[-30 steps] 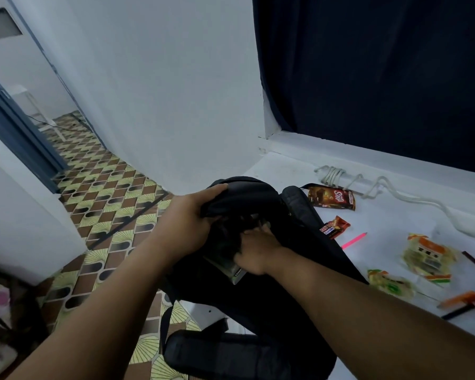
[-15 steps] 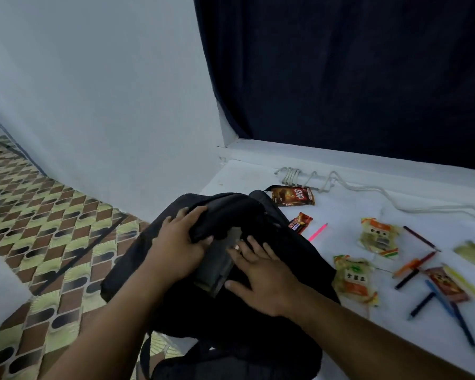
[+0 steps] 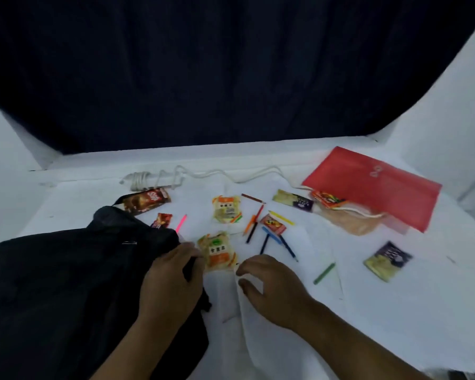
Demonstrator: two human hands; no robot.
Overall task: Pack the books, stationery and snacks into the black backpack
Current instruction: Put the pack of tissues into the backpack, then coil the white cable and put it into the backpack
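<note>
The black backpack (image 3: 66, 292), soft matte fabric slumped in folds, is seen lying at the left edge of the white cloth-covered table (image 3: 395, 311). Glossy crinkled snack packets are scattered to its right: a yellow-orange packet (image 3: 217, 250) just beside the bag, a second like it (image 3: 226, 212) farther back, a brown wrapper (image 3: 146, 201) touching the bag's far end. Thin pens and pencils (image 3: 254, 224) are strewn in the middle, and a flat red folder (image 3: 376, 187) is laid at the right. Compared with half a second ago, the view is swung rightward and the right hand is lifted off the bag, where a book was being pressed in. The left hand (image 3: 170, 281) is curled over the backpack's edge, gripping the fabric. The right hand (image 3: 269, 286) is held over the cloth near the closer packet, fingers loosely bent and apart, nothing held.
</note>
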